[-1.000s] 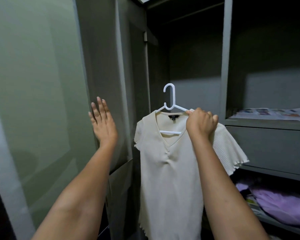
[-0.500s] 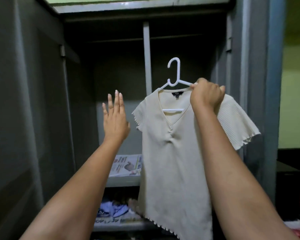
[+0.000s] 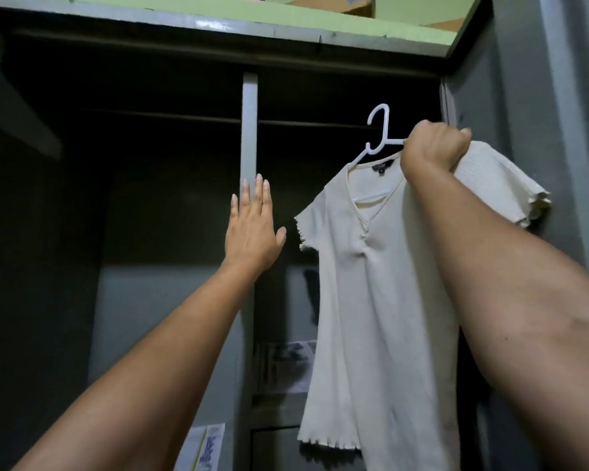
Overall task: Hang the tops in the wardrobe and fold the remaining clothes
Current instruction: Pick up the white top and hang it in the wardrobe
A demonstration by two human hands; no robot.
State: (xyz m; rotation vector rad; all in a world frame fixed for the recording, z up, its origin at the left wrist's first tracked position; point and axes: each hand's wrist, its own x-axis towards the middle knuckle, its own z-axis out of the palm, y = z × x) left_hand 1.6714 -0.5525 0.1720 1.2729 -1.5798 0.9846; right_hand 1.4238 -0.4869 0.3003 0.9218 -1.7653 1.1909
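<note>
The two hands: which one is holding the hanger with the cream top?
The right hand: its fingers curl round the white hanger carrying the cream top. The left hand is open, holding nothing.

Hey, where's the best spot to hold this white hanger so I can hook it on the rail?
Hold the white hanger by its right shoulder arm, beside the neck, from below, as the right hand does. That leaves the upright hook clear and lets the cream top hang straight.

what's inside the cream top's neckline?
Inside the cream top sits a white hanger: its hook and left shoulder show above the collar, its lower bar through the V-neck, beside a dark label. The right hand grips and covers the hanger's right shoulder; fabric hides the rest.
</note>
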